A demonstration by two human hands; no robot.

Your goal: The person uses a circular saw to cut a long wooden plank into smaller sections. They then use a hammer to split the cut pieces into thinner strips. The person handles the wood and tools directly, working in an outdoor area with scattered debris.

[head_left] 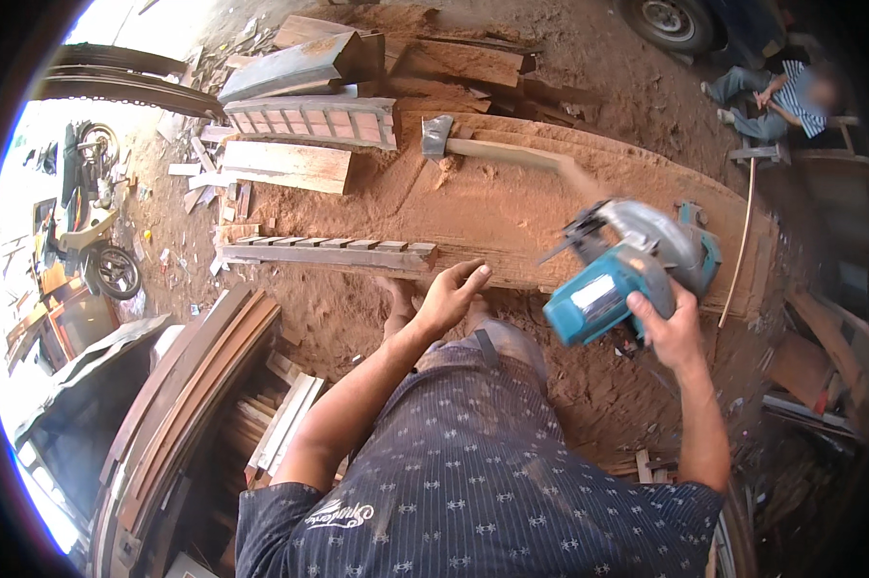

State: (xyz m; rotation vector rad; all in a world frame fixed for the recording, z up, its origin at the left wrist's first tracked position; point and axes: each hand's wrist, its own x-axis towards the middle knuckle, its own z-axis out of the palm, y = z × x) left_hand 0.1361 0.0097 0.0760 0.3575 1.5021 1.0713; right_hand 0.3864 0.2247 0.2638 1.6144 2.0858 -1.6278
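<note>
My right hand (673,326) is wrapped round the rear handle of a teal circular saw (593,297). The saw is tilted and raised over the right part of a sawdust-covered plank bench (512,226), its grey blade guard facing away from me. My left hand (451,297) hovers at the bench's near edge, fingers loosely bent, thumb apart, with nothing visible in it. Just beyond that hand ends a long wooden strip (338,254) with a row of notches along its top. A wooden-handled tool with a broad grey metal head (436,136) lies farther back on the bench.
A pale board (288,166) and a notched wood piece (311,121) lie at the far left of the bench. Stacked planks (179,414) stand at my left, near a motorcycle (102,217). A seated person (776,101) and a vehicle wheel (668,21) are at the far right.
</note>
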